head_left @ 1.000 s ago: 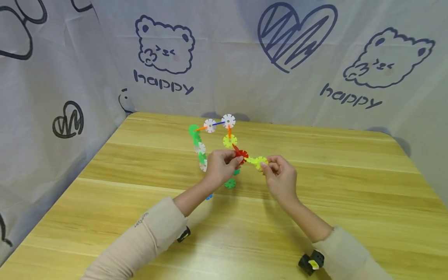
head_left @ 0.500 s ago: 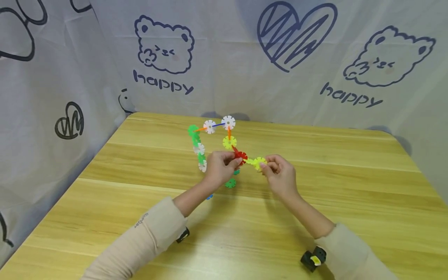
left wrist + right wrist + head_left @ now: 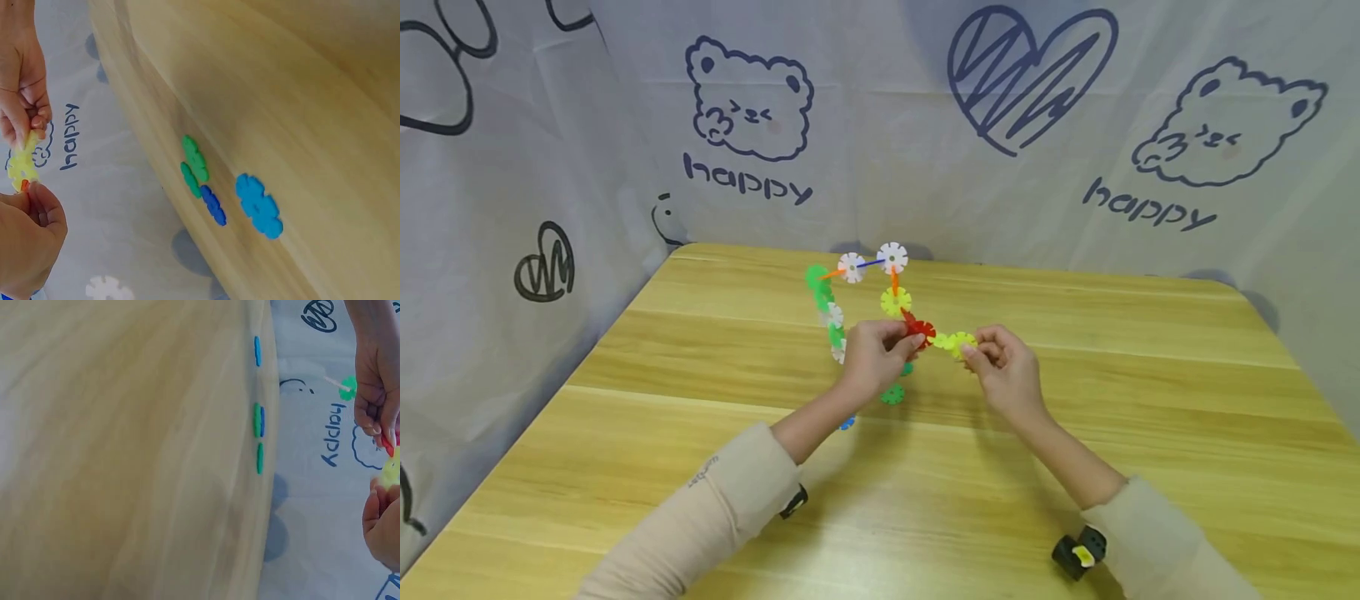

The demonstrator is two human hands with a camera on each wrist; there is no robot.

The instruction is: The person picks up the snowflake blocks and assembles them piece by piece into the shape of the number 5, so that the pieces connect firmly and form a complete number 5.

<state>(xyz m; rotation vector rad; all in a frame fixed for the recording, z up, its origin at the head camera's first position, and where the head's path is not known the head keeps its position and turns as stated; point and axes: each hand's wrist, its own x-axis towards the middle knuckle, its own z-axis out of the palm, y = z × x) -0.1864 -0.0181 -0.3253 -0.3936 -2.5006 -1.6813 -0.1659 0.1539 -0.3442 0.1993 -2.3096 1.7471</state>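
Note:
A chain of notched plastic discs hangs above the table in the head view, bending from a green disc [image 3: 817,277] past a white disc [image 3: 892,257] to a yellow disc [image 3: 896,301]. My left hand [image 3: 874,354] pinches the red disc [image 3: 922,334] further along the chain. At the chain's end, thumb and fingers of my right hand [image 3: 1011,375] pinch another yellow disc [image 3: 959,344]. Red and yellow discs are joined between the hands. Part of the chain's left side is hidden behind my left hand.
Loose discs lie on the wooden table [image 3: 1150,400] below the hands: a light blue disc [image 3: 259,206], a dark blue disc [image 3: 214,205] and green discs, one being the nearer green disc [image 3: 195,159]. A printed white cloth [image 3: 880,167] hangs behind the table.
Both hands keep their pinch on the chain. My right hand and the yellow end disc have shifted slightly up and to the right in the last half second.

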